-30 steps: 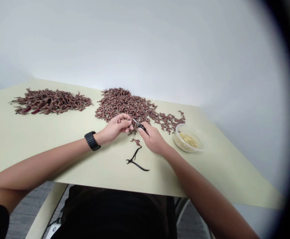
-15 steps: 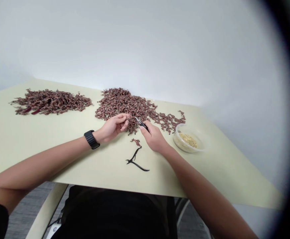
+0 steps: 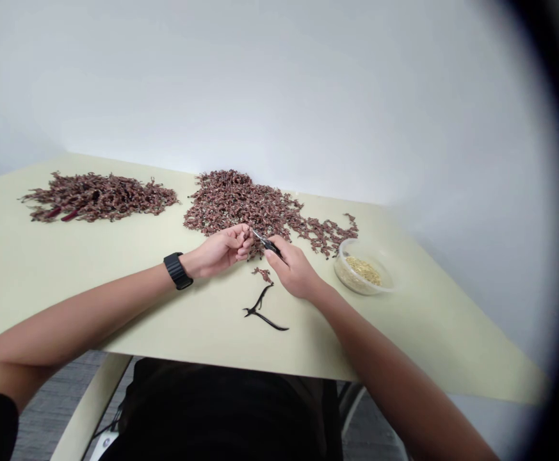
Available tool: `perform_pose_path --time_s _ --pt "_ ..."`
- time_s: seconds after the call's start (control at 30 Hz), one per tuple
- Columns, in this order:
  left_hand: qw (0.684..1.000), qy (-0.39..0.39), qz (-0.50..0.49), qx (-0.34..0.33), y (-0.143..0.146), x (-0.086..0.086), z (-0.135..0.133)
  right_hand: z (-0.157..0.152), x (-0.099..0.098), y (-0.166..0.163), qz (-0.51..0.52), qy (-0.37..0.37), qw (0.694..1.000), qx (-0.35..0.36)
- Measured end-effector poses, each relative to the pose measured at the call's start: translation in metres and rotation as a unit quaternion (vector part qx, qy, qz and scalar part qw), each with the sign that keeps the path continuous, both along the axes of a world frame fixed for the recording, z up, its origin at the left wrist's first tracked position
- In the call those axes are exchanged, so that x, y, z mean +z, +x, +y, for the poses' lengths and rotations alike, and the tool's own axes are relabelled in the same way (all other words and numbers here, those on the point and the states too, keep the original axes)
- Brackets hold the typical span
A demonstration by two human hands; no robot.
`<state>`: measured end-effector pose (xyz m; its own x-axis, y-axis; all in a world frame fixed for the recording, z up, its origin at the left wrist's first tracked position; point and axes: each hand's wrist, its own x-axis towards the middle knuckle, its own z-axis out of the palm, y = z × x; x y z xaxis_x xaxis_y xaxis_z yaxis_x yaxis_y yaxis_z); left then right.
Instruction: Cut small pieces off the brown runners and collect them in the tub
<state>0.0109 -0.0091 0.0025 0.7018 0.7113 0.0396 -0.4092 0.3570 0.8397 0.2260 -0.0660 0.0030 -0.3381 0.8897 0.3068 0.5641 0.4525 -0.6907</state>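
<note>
My left hand (image 3: 219, 251), with a black watch band (image 3: 178, 270) at the wrist, is closed, its fingers pinching a small reddish-brown piece (image 3: 246, 235). Dark-handled pliers (image 3: 273, 248) are gripped in my right hand (image 3: 294, 269). Their thin metal jaws reach the fingertips of my left hand; whether they touch the piece is too small to tell. Just behind both hands spreads a large heap of similar reddish-brown pieces (image 3: 241, 202). One loose brown piece (image 3: 262, 275) lies on the table below my hands, close to black cuticle nippers (image 3: 261, 312) with spread handles.
A second brown heap (image 3: 104, 195) lies at the left, with two dark red tools partly in it. To the right of my hands stands a clear plastic bowl (image 3: 344, 274) holding small yellow bits (image 3: 364, 270). The pale table (image 3: 173, 333) meets a white wall at the back.
My right hand has shifted left, bringing the pliers' jaws to my left fingertips. My left hand has turned slightly, its fingers curled more around the piece.
</note>
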Motion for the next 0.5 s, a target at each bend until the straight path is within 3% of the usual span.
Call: perform_pose_path --time_s 0.5 --pt "1.0 -0.023 -0.003 0.002 -0.0013 -0.0014 0.0012 -0.0022 0.0021 -0.0026 0.011 -0.034 0.999 0.012"
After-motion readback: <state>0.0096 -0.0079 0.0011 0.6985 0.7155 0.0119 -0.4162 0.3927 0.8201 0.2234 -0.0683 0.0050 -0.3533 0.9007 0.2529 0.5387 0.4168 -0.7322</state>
